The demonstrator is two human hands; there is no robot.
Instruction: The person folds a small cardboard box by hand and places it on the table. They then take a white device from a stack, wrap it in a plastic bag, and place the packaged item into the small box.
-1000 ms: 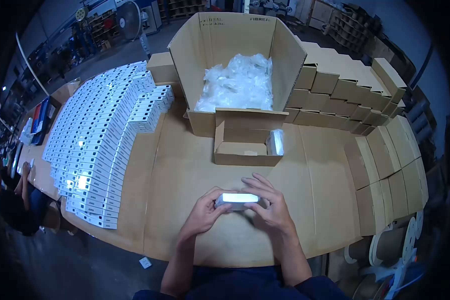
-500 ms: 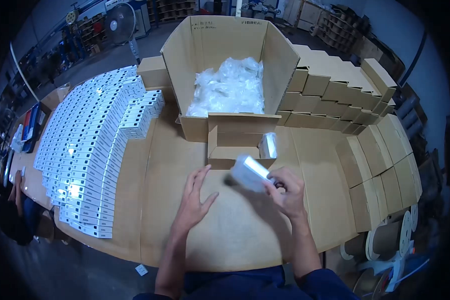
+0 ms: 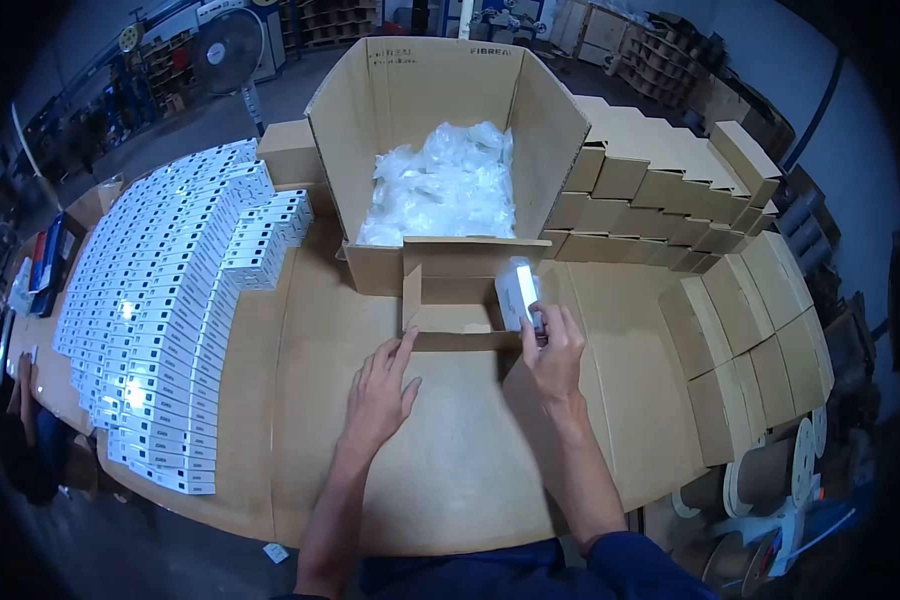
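Between the thumb and fingers of my right hand [image 3: 555, 355] is a white box in clear plastic wrap [image 3: 519, 292], held upright at the right end of a small open carton [image 3: 455, 341]. Whether another wrapped box lies behind it, I cannot tell. My left hand [image 3: 378, 393] has its fingers apart and holds nothing; its index fingertip is at the carton's front left corner. Behind the small carton stands a large open carton [image 3: 370, 105] with crumpled clear plastic bags [image 3: 445, 180] inside.
Many stacked white boxes [image 3: 170, 290] cover the left side. Brown cartons [image 3: 630, 215] are piled at the back right, with more cartons [image 3: 760, 330] at the right edge. Another person's arm [image 3: 25, 395] shows at far left. Cable spools [image 3: 770, 480] stand below right.
My right hand has carried the wrapped box forward from in front of me to the small carton. My left hand let go of it and moved to the carton's front left corner.
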